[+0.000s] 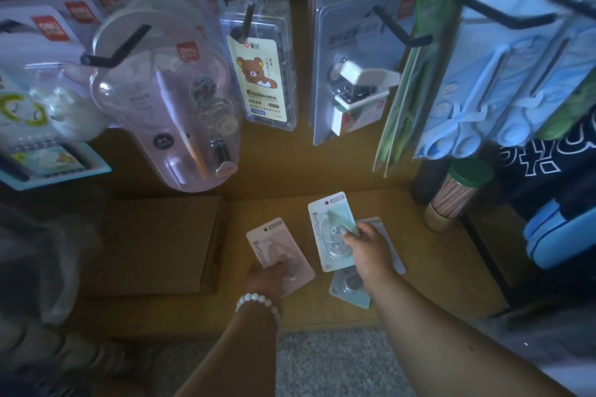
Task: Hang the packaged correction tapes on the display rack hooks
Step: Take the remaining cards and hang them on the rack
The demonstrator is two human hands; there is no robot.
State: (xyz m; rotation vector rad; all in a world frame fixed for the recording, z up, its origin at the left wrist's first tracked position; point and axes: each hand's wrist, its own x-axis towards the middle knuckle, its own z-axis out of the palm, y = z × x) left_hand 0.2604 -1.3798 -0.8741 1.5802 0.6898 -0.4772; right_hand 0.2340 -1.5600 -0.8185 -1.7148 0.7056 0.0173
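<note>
The left hand (267,277), with a white bead bracelet (258,300) at its wrist, grips a pink packaged correction tape (274,245) by its lower end, fingers curled over the blister, so the card's hang hole points up and away from the hand. Just right of that grip, the right hand (364,245) pinches a mint-green packaged correction tape (329,229) along its right edge and holds it upright, printed face toward the camera. Under the right wrist lies another teal package (350,290) flat on the wooden shelf (435,267), and a white-backed card (392,248) shows behind the right hand; how it rests is unclear. To the left of the left hand sits a closed cardboard box (154,242). Well above both hands, black rack hooks (119,48) carry other blister packs: a bear-printed pack (261,77) directly above the pink tape, a stapler pack (354,80) above the green one. Right of the right hand stands a jar with a green lid (458,193).
</note>
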